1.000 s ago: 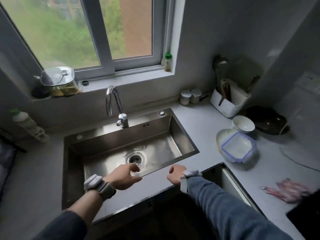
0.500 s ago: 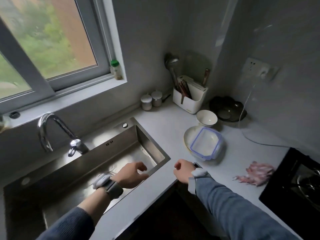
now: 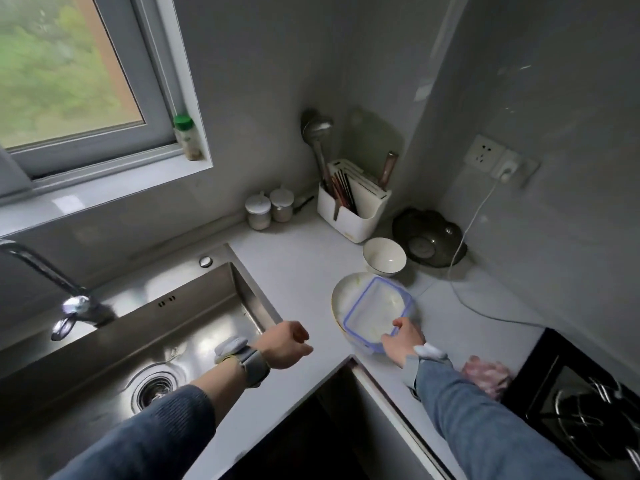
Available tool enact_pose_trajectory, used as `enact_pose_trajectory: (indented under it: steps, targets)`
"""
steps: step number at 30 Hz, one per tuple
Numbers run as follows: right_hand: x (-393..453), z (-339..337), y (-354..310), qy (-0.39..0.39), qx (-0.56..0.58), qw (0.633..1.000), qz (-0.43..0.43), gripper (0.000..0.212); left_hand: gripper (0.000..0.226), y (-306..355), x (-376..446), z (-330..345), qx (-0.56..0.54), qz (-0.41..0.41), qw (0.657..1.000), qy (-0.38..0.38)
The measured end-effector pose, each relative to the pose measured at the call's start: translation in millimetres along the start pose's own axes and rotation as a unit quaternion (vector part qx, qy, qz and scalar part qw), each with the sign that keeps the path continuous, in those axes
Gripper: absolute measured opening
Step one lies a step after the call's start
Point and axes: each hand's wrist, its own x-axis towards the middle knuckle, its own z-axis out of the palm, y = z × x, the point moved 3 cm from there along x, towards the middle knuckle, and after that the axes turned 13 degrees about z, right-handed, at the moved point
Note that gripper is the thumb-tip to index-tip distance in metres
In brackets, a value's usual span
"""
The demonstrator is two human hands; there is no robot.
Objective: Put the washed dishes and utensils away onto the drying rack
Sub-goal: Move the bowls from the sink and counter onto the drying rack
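Observation:
A clear container with a blue rim (image 3: 375, 311) sits on top of a white plate (image 3: 343, 292) on the grey counter. My right hand (image 3: 403, 341) rests on the container's near corner, fingers curled over its rim. A white bowl (image 3: 384, 256) stands just behind the plate. A white utensil holder (image 3: 353, 209) with chopsticks, a ladle and a knife stands in the back corner. My left hand (image 3: 287, 344) hovers over the counter by the sink's right edge, fingers loosely curled around nothing.
The steel sink (image 3: 145, 334) with its tap (image 3: 52, 282) lies to the left. A dark glass lid (image 3: 429, 237), two small jars (image 3: 270, 207), a white cable (image 3: 464, 244), a pink cloth (image 3: 486, 374) and a black stove (image 3: 588, 407) crowd the right side.
The view has swung right, away from the sink. My right hand reached forward from the counter edge onto the container's corner. My left hand rose from the sink to the counter.

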Motion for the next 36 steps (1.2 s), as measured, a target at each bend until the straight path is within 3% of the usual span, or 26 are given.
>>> enact_pose_trajectory:
  steps: [8,12,17,22,24,26,27,29,33,36]
  targets:
    - [71.3,-28.0,-19.4,-0.019,-0.041,0.999,-0.018,0.047,0.056,46.0,60.2,28.5,-0.003,-0.012,0.999,0.037]
    - [100.8,-33.3,-25.7,-0.028,-0.077,0.996,-0.030,0.046,0.073,61.0,96.5,50.6,-0.035,-0.047,0.998,0.016]
    - [117.9,-33.2,-23.8,-0.068,-0.123,0.990,-0.028,0.048,0.080,60.2,126.1,67.5,-0.105,-0.105,0.989,0.007]
    - [131.5,-30.1,-22.5,-0.091,-0.166,0.982,-0.022,0.046,0.084,54.3,146.3,70.9,-0.152,-0.144,0.977,0.047]
    - [136.8,-30.3,-23.6,-0.096,-0.168,0.981,-0.016,0.039,0.072,57.0,149.9,71.0,-0.185,-0.165,0.968,0.047]
    - [141.0,-29.8,-26.9,-0.101,-0.163,0.981,-0.015,0.033,0.032,61.3,148.9,70.3,-0.190,-0.161,0.967,0.047]
    - [143.4,-29.7,-29.4,-0.102,-0.160,0.982,-0.016,0.031,0.027,64.0,149.1,70.9,-0.195,-0.150,0.968,0.047]
    - [149.9,-32.4,-35.8,-0.090,-0.146,0.985,-0.017,0.030,0.042,73.2,144.6,67.7,-0.208,-0.119,0.970,0.040]
    - [166.9,-40.7,-53.9,-0.040,-0.105,0.994,-0.002,0.045,0.018,86.3,121.7,48.8,-0.256,-0.056,0.965,0.030]
    - [185.4,-37.0,-67.2,-0.042,-0.093,0.995,0.005,0.054,0.015,88.8,100.0,33.2,-0.299,-0.052,0.952,0.021]
